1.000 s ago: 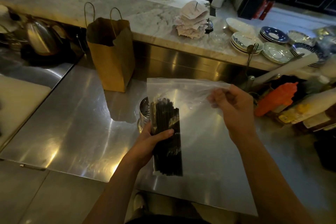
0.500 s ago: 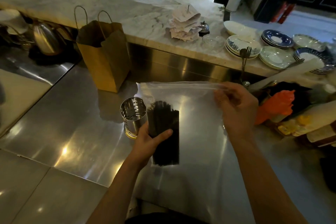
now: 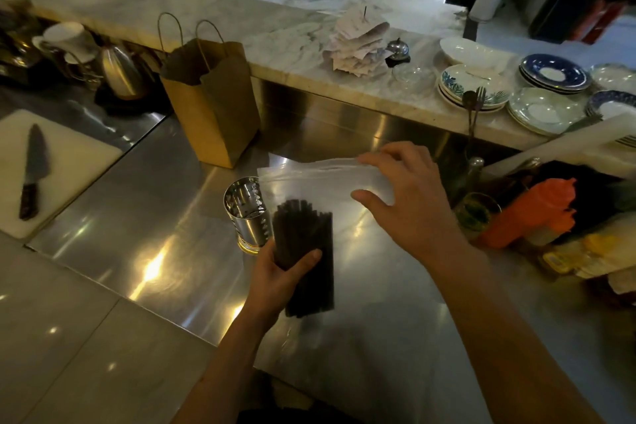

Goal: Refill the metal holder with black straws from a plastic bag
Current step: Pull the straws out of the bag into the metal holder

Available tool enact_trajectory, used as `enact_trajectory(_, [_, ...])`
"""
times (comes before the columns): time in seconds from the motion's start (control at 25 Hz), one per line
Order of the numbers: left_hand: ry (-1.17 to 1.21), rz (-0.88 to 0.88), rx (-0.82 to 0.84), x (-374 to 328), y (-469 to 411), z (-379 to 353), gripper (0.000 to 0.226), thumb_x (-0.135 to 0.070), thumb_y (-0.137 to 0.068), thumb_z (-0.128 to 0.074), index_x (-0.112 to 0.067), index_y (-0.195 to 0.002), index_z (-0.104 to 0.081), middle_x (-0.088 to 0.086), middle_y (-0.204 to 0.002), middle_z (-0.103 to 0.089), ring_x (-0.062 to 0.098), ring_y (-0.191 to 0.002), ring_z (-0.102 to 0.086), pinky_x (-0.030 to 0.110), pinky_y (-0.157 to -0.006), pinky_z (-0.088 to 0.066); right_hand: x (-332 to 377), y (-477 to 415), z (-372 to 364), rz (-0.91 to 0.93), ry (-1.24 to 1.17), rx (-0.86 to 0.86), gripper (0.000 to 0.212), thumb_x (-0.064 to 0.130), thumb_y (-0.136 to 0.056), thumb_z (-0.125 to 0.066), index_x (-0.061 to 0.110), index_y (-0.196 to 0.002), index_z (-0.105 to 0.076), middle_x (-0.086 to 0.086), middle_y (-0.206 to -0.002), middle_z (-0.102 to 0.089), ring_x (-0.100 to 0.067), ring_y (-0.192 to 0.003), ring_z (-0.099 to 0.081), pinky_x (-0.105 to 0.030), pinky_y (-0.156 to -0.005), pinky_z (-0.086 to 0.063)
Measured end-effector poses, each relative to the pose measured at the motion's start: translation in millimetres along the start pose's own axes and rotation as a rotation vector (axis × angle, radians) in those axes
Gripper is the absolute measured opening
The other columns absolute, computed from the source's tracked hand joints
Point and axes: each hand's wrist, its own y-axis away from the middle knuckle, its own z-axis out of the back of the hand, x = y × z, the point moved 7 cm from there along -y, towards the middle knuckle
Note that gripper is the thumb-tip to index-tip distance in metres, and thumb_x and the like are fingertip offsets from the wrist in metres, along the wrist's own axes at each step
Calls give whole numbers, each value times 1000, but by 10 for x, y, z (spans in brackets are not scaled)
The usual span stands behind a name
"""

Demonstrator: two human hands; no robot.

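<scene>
Head view: black straws (image 3: 304,251) bundled inside plastic bag (image 3: 347,327), long axis near upright, tips toward bag mouth, just right of metal holder (image 3: 246,210) on bench (image 3: 137,217). Left grip (image 3: 278,275) clasps bundle through the film; right grip (image 3: 409,203) spread wide, touching bag's top edge.

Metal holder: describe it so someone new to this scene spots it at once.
On the steel counter, find the brown paper bag standing near the back. Nearer the person than that bag, beside the left hand gripping black straws through a plastic bag, stands the metal holder. It alone is a shiny upright open-topped cylinder with cut-outs in its wall.
</scene>
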Motion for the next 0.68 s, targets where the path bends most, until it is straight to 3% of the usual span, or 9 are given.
enact_trajectory(0.08, [-15, -19, -23, -16, -40, 38, 70, -47, -64, -85, -17, -122, -60, 5, -116, -69, 23, -107, -68, 52, -89, -57, 131, -33, 71, 43, 161, -73, 29, 37, -78, -71, 26, -105, -65, -4, -115, -54, -25, -113, -46, -46, -99, -38])
enact_trajectory(0.16, [-54, -42, -38, -45, -101, 86, 63, -41, -69, -83, -17, -122, -60, 3, -115, -69, 20, -106, -67, 50, -90, -57, 310, -48, 78, 108, 213, -99, 18, 34, -79, -70, 26, -94, -64, -5, -114, -53, -25, -111, -47, -44, -97, -40])
enact_trajectory(0.28, [-150, -135, 12, -156, -166, 99, 46, -29, -77, -81, -21, -118, -63, -2, -112, -70, 14, -104, -67, 42, -89, -57, 618, -89, -176, 193, 46, 121, 20, 23, -85, -68, 21, -104, -63, -4, -108, -60, -19, -98, -56, -40, -84, -52])
enact_trajectory(0.36, [-138, -168, 46, -193, -187, 103, 38, -21, -79, -80, -21, -114, -65, -2, -107, -73, 15, -101, -68, 38, -87, -57, 739, -143, -305, 163, -85, 301, 26, 23, -90, -62, 22, -116, -61, -2, -107, -66, -17, -96, -61, -39, -85, -53])
enact_trajectory(0.52, [-111, -199, 93, -269, -243, 250, 33, -10, -79, -78, -25, -106, -66, -5, -98, -74, 8, -91, -69, 21, -76, -54, 893, -335, -330, 79, -213, 519, 22, 22, -93, -59, 30, -113, -63, 8, -100, -64, -6, -91, -58, -35, -87, -52])
enact_trajectory(0.6, [-94, -196, 116, -271, -281, 291, 30, -7, -80, -76, -22, -104, -66, -7, -94, -74, 6, -89, -69, 19, -73, -52, 998, -389, -373, 70, -201, 568, 25, 25, -92, -61, 33, -116, -61, 6, -95, -67, -9, -88, -61, -36, -84, -54])
enact_trajectory(0.68, [-33, -140, 108, -238, -286, 283, 28, -11, -80, -76, -19, -106, -67, -5, -97, -75, 10, -92, -70, 24, -76, -53, 1048, -419, -365, 72, -169, 508, 31, 33, -92, -60, 35, -123, -56, 6, -93, -69, -8, -88, -63, -33, -84, -53])
